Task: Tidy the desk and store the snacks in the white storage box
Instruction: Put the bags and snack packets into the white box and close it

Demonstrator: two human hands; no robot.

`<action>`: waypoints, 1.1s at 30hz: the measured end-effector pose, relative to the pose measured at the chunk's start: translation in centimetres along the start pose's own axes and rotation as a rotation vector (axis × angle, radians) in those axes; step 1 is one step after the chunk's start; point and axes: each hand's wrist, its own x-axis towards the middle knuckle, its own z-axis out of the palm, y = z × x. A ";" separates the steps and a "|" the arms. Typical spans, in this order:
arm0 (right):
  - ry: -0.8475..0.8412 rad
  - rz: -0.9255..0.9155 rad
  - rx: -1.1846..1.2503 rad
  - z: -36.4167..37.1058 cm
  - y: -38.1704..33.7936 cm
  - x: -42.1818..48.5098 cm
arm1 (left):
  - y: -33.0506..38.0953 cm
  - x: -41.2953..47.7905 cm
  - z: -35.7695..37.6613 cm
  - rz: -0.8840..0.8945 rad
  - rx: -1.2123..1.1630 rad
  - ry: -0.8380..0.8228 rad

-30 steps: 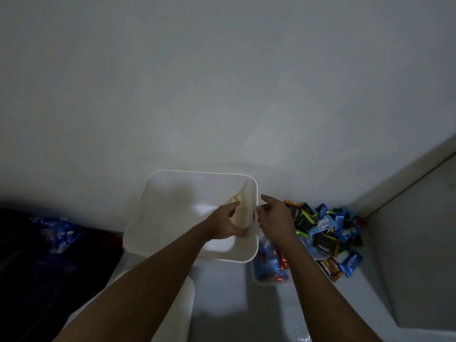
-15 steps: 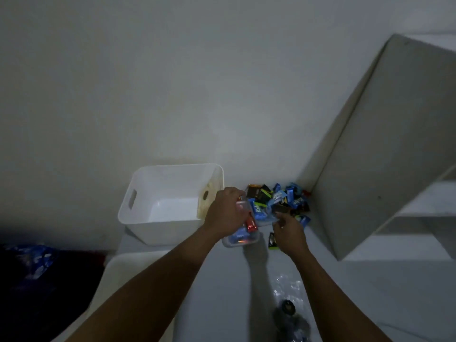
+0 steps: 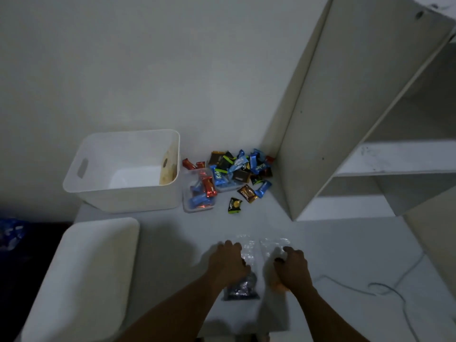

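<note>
Grip check: I see left hand (image 3: pixel 228 264) clenched round dark-filled bag (image 3: pixel 243 288), right hand (image 3: pixel 293 269) pinching second clear bag (image 3: pixel 274 245). Snacks (image 3: pixel 237 166) lie apart.

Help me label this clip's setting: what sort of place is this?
Probably a home desk corner, perhaps in a bedroom or study: a white desk against a plain wall, a white shelf unit to the right, and a pile of wrapped snacks beside a storage box.

White shelf unit (image 3: pixel 320 119), thin cable (image 3: pixel 385 284), blue bag (image 3: pixel 11 233)
</note>
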 end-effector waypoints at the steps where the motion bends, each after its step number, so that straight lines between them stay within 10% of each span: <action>1: -0.009 -0.001 0.001 -0.2 0.6 0.1 | 0.6 -0.2 1.0 -0.038 0.005 -0.014; 13: -0.206 -0.040 0.091 -0.7 4.3 0.8 | 4.5 -0.5 8.2 -0.290 0.017 0.118; 33: -0.135 -0.341 0.446 -4.9 -0.3 0.5 | 3.0 -3.3 2.7 -0.095 -0.568 0.424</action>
